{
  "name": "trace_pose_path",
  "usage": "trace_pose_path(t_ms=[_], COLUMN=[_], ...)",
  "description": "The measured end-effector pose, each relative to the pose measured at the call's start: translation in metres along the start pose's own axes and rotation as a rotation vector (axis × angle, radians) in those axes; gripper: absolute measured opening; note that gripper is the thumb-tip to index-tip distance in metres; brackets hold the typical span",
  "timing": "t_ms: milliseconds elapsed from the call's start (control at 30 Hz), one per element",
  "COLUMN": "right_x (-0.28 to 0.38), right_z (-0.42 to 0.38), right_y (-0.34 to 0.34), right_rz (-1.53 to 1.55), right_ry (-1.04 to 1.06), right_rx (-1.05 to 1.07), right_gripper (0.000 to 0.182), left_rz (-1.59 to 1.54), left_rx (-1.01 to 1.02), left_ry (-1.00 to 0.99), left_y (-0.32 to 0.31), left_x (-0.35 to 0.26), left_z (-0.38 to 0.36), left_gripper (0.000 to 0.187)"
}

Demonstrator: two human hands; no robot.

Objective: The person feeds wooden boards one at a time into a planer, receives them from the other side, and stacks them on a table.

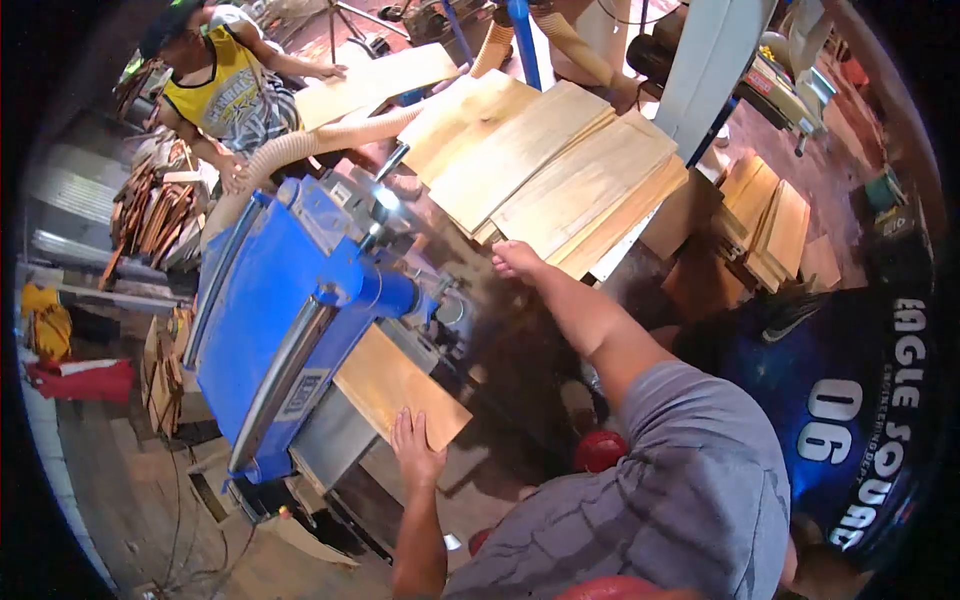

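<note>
A wooden board sticks out of the blue planer machine over its grey metal bed. My left hand lies on the outer end of this board with its fingers spread. Further up, my right hand is closed at the near edge of the stacked boards; what its curled fingers hold, if anything, is too small to make out.
A person in a yellow top stands behind the machine, one hand near a board. A ribbed hose crosses behind the planer. More boards lie at the right, near someone in a dark blue shirt.
</note>
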State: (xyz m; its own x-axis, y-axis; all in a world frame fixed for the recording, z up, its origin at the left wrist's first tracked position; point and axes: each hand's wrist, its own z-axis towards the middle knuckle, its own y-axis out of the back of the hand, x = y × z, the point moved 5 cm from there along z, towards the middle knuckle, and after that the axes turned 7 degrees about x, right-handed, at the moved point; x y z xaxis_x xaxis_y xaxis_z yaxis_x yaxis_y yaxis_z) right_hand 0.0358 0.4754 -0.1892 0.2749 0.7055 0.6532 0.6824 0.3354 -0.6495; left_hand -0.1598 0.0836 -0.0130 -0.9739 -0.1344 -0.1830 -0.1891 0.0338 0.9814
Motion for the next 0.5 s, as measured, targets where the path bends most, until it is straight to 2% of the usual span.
trace_pose_path(t_ms=[67,100,133,233,333,500], right_x=[0.009,0.011,0.011,0.013,0.020,0.024], right_z=[0.020,0.035,0.051,0.080,0.096,0.087], right_y=[0.000,0.005,0.005,0.010,0.003,0.001], right_rz=[-0.115,-0.140,-0.126,-0.120,-0.034,-0.137], right_ry=[-0.010,-0.027,-0.031,-0.016,0.047,0.062], right_rx=[-0.292,-0.378,-0.374,-0.603,-0.688,-0.755], right_gripper=[0.026,0.036,0.036,0.037,0.035,0.031], left_rz=[0.001,-0.007,0.006,0.005,0.018,-0.030], left_rx=[0.017,0.027,0.036,-0.024,-0.021,-0.033], left_ry=[0.000,0.012,0.012,0.013,0.017,0.004], left_y=[0.008,0.010,0.008,0.002,0.003,0.012], left_x=[-0.002,-0.002,0.001,0.013,0.018,0.022], left_z=[0.006,0.010,0.012,0.013,0.020,0.031], left_gripper=[0.078,0.075,0.075,0.076,0.078,0.083])
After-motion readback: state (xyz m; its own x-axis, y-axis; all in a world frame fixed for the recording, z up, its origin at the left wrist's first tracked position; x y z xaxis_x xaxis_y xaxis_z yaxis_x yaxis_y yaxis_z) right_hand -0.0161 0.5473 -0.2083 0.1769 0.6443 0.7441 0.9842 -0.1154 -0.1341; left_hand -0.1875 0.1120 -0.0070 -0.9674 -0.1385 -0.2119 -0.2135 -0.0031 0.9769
